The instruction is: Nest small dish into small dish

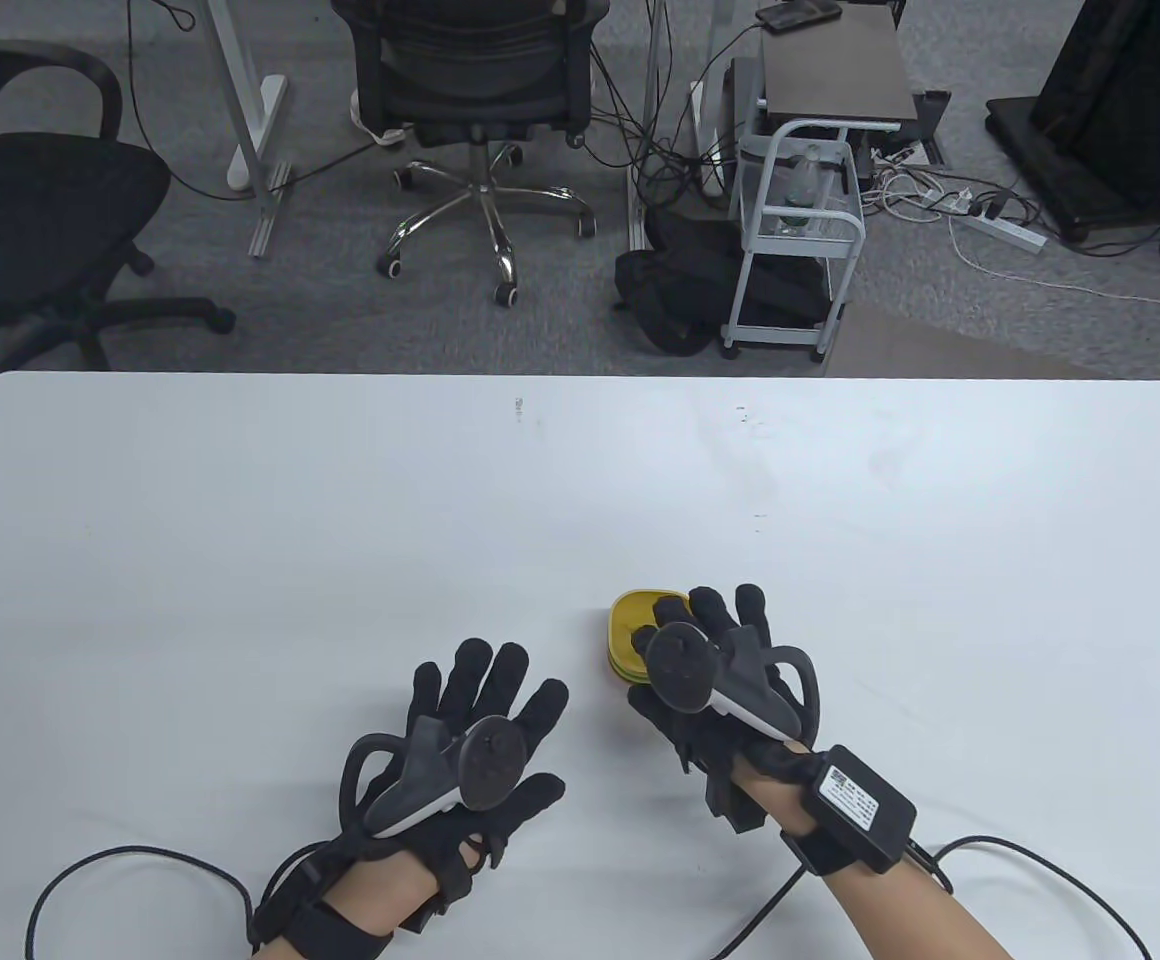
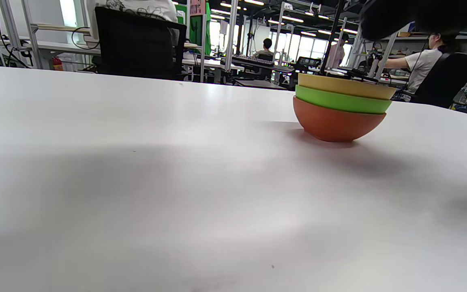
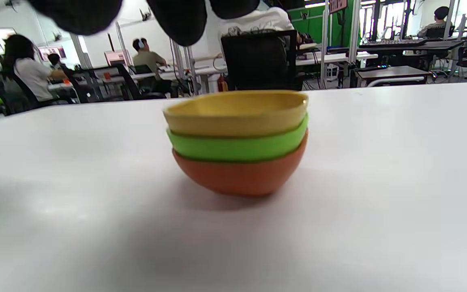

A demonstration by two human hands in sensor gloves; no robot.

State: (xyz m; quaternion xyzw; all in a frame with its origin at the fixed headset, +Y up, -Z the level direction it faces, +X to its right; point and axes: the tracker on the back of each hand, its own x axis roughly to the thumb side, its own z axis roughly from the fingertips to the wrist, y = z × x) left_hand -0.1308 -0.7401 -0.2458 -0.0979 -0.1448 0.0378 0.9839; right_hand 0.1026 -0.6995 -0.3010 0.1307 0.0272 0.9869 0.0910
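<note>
Three small dishes stand nested in one stack on the white table (image 1: 240, 560): a yellow dish (image 3: 237, 115) on top, a green dish (image 3: 237, 148) in the middle, an orange dish (image 3: 239, 176) at the bottom. In the table view only the yellow dish (image 1: 635, 622) and thin rims under it show past my right hand. My right hand (image 1: 690, 625) hovers over the stack's near right side with its fingers (image 3: 181, 20) spread, touching nothing. My left hand (image 1: 525, 730) lies open and empty left of the stack. The stack also shows in the left wrist view (image 2: 339, 109).
The table's far edge (image 1: 580, 376) runs across the middle of the table view, with office chairs (image 1: 480, 90) and a small cart (image 1: 795, 250) on the floor beyond. Glove cables (image 1: 130, 870) trail off the near edge.
</note>
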